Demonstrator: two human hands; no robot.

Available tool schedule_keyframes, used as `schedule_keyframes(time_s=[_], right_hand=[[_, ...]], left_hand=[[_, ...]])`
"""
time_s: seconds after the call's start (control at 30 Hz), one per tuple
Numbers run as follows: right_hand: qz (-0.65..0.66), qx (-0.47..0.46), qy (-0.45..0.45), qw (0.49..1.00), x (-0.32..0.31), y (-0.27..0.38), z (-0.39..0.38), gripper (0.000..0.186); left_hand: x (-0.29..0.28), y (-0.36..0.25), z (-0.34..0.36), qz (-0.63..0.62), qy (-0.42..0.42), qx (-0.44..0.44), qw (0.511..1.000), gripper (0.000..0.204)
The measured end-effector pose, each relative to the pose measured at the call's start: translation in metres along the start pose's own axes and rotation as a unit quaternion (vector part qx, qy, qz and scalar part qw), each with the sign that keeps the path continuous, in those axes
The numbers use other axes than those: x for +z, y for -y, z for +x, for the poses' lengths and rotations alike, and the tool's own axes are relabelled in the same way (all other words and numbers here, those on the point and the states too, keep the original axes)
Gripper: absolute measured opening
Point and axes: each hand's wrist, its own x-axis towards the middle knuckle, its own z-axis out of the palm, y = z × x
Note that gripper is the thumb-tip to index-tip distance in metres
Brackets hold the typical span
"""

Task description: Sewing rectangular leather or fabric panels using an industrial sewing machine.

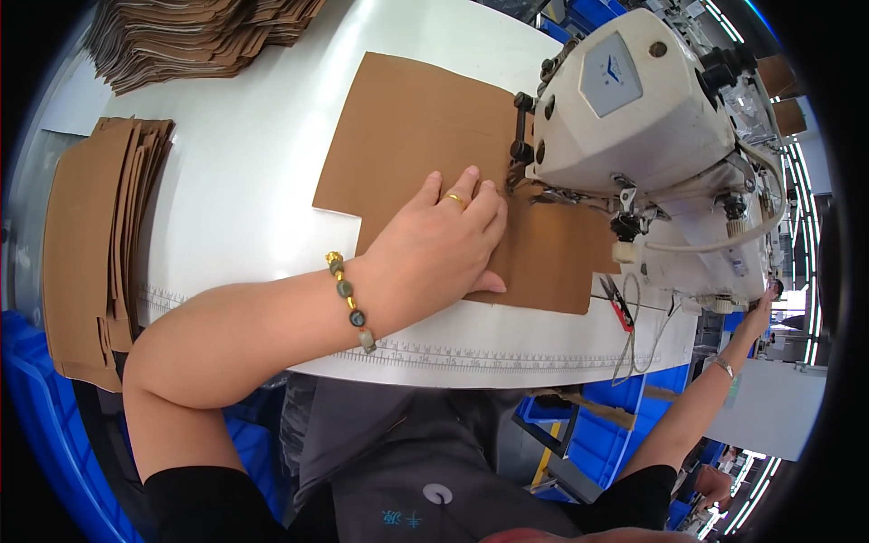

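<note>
A brown panel (pixel 434 118), leather-like with notched corners, lies flat on the white table and runs beneath the needle area of a white sewing machine (pixel 634 118). My left hand (pixel 444 237) rests on the panel just left of the needle, palm down and fingers spread. My right arm stretches out to the machine's far right end. There my right hand (pixel 765 306) is closed around the dark handwheel (pixel 777 289), of which only a little shows. The needle and presser foot are mostly hidden by the machine head.
Brown panels form a stack (pixel 86 235) at the table's left edge, with a taller pile (pixel 195 41) behind it. Red-handled thread snips (pixel 619 306) lie right of the panel, beside a loose cord. A printed ruler (pixel 453 356) follows the front edge. Blue bins (pixel 625 421) stand below.
</note>
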Motion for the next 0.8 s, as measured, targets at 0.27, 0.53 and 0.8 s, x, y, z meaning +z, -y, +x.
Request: schedule_keyframes(time_s=[0.27,0.53,0.8], right_hand=[[-0.004,0.059,-0.021,0.998,-0.008,-0.017,-0.01,0.049],[0.005,0.047,-0.033,0.998,-0.001,-0.012,-0.026,0.051],[-0.009,0.093,-0.065,0.993,0.01,-0.003,-0.051,0.051]], left_hand=[[0.001,0.001,-0.001,-0.001,-0.014,0.001,1.0,0.078],[0.002,0.001,0.0,-0.006,-0.022,0.001,1.0,0.077],[0.001,0.001,0.0,-0.007,-0.017,0.003,1.0,0.078]])
